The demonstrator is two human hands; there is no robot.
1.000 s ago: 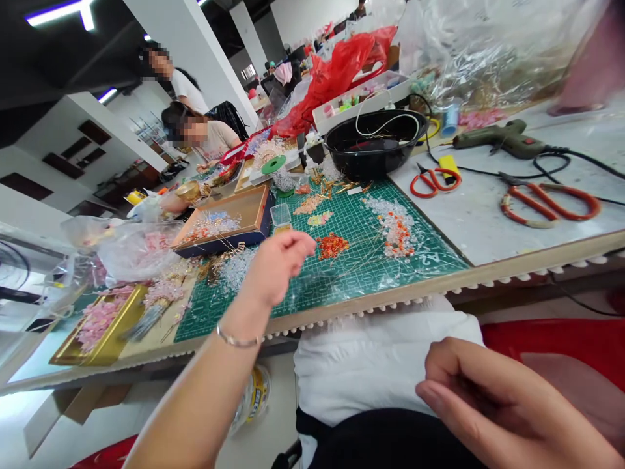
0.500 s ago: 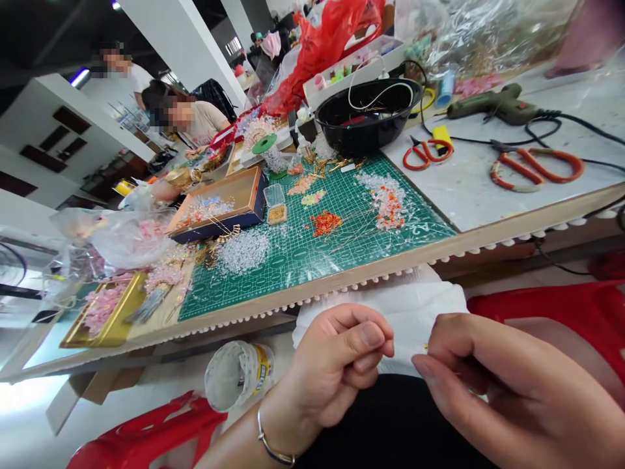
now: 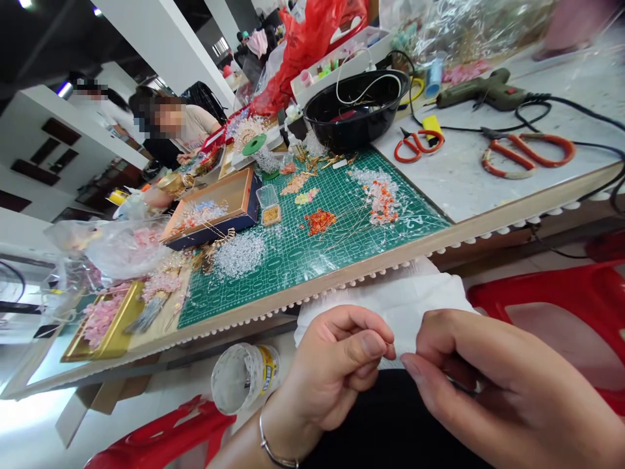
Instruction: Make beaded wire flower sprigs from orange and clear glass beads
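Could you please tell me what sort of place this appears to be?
It appears to be a beadwork craft workshop: clear beads heaped on a green cutting mat, a hot glue gun on the bench, and a co-worker further along.

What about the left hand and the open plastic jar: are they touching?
Apart: the head view shows a thin pale strip between the left hand and the open plastic jar.

Beyond our fingers we count one small pair of orange-handled scissors, one larger pair of orange-handled scissors, one hot glue gun, one black bowl and one green cutting mat. Just left of our fingers stands one plastic tub, and two red plastic stools sit on either side.
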